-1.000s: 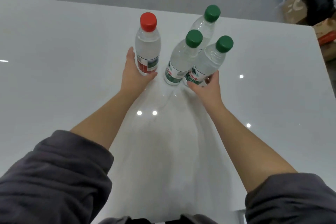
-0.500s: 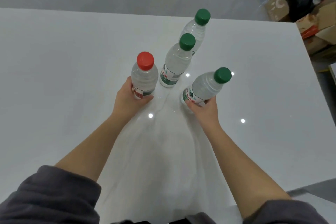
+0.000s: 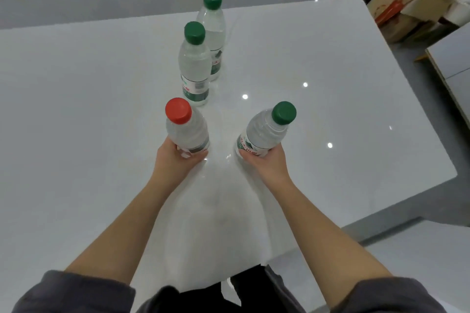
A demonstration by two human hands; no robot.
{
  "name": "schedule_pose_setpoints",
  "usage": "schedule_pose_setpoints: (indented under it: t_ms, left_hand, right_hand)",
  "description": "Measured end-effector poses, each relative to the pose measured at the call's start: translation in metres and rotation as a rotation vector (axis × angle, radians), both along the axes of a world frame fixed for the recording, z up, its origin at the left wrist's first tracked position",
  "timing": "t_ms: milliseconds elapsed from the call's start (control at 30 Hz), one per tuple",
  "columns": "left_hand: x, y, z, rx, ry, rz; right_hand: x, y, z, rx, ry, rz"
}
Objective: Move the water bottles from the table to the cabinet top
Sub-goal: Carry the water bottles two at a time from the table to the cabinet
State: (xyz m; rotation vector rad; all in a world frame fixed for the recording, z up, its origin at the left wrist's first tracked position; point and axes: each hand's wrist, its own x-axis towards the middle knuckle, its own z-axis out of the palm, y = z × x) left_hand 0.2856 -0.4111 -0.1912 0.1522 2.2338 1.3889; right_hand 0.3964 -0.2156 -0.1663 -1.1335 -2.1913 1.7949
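Note:
My left hand [image 3: 175,161] grips the base of a clear water bottle with a red cap [image 3: 187,129], held above the glossy white table [image 3: 76,99]. My right hand [image 3: 264,164] grips the base of a green-capped bottle [image 3: 267,131], which tilts to the right. Two more green-capped bottles stand upright on the table beyond my hands: a nearer one [image 3: 194,66] and a farther one [image 3: 213,30] just behind it.
Cardboard boxes [image 3: 407,0] and dark bags are piled on the floor past the table's far right corner. A grey flat surface [image 3: 452,58] shows at the right edge. The table's right edge runs diagonally toward me.
Both hands have closed on their bottles and drawn them toward me, away from the two that stay standing. The view has shifted, showing more of the table's right side.

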Motion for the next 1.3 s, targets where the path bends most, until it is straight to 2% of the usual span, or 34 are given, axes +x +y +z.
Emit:
schedule_pose_setpoints:
  t_ms: [200,500,667,933,1300]
  left_hand:
    - [0.090,0.052,0.012,0.045,-0.016,-0.262]
    - [0.266,0.164,0.046,0.201,-0.076,-0.611]
    - [0.349,0.220,0.074,0.290,-0.070,-0.793]
    - [0.421,0.293,0.168,0.486,-0.023,-1.051]
    - [0.434,0.365,0.345,0.849,-0.018,-1.159]
  right_hand:
    - [0.116,0.018,0.012,0.003,-0.025,-0.165]
    - [0.345,0.044,0.049,0.047,0.002,-0.645]
    - [0.438,0.056,0.078,0.137,0.016,-0.888]
    - [0.498,0.077,0.155,0.285,0.219,-1.183]
    - [0.505,0.127,0.325,0.581,0.561,-1.180]
